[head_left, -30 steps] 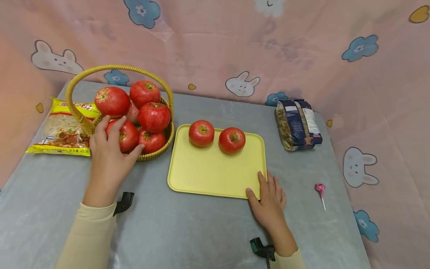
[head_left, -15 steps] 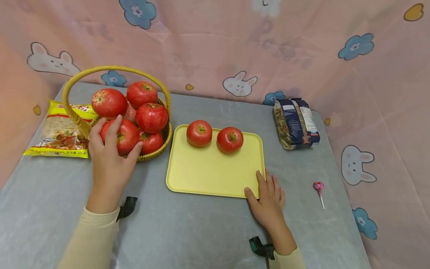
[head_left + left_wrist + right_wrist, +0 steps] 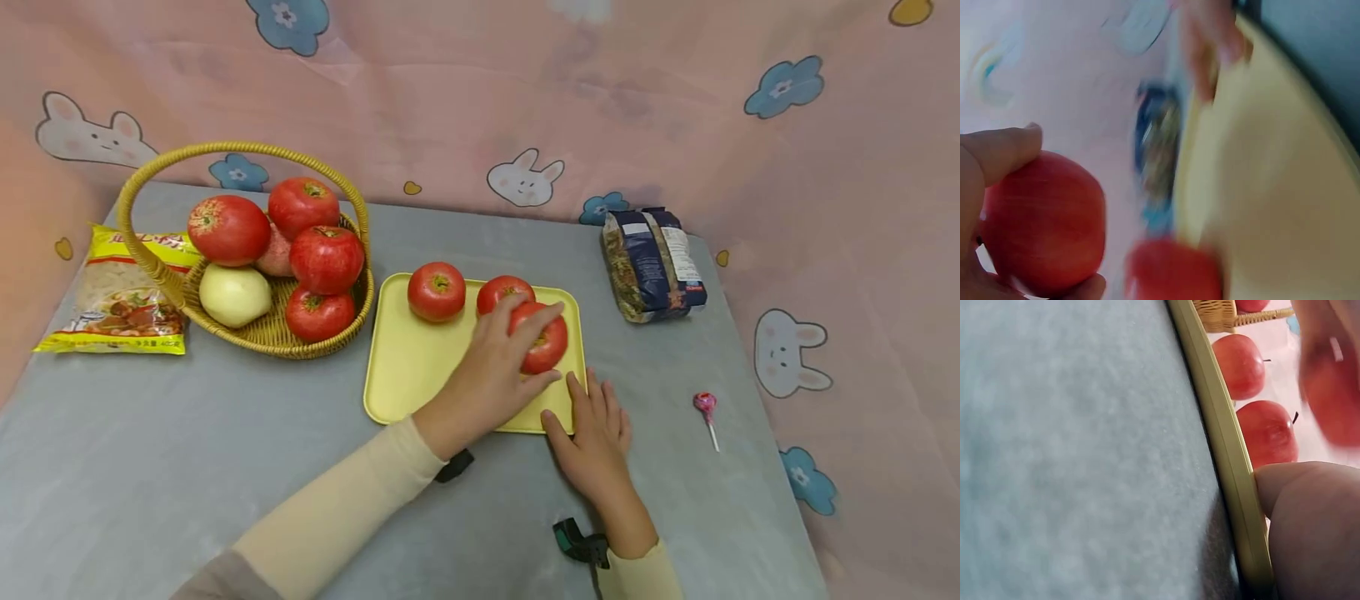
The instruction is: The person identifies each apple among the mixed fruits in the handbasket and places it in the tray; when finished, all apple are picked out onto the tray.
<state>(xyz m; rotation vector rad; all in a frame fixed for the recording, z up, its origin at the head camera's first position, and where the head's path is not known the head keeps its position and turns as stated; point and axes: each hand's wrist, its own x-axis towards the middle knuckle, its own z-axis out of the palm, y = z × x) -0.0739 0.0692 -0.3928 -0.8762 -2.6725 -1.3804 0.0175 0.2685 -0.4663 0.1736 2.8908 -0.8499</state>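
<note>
Nearest the camera, a person's right hand point(image 3: 596, 450) lies on the tabletop point(image 3: 172, 450) with straight, spread fingers, its thumb at the near right corner of a yellow tray point(image 3: 412, 375), apparently steadying it. Just beyond, the left hand point(image 3: 487, 367) curls its fingers round a held apple point(image 3: 545, 343), aloft over the tray's right half. The step in hand looks to be bringing this fruit onto the tray; the next move likely calls for lowering it gently, clear of its neighbors, before the grip loosens. Along the tray's far edge rest a left apple point(image 3: 437, 292) and a right apple point(image 3: 501, 292). Toward the tabletop's far left corner, a wicker basket point(image 3: 285, 352) holds more red fruit.
</note>
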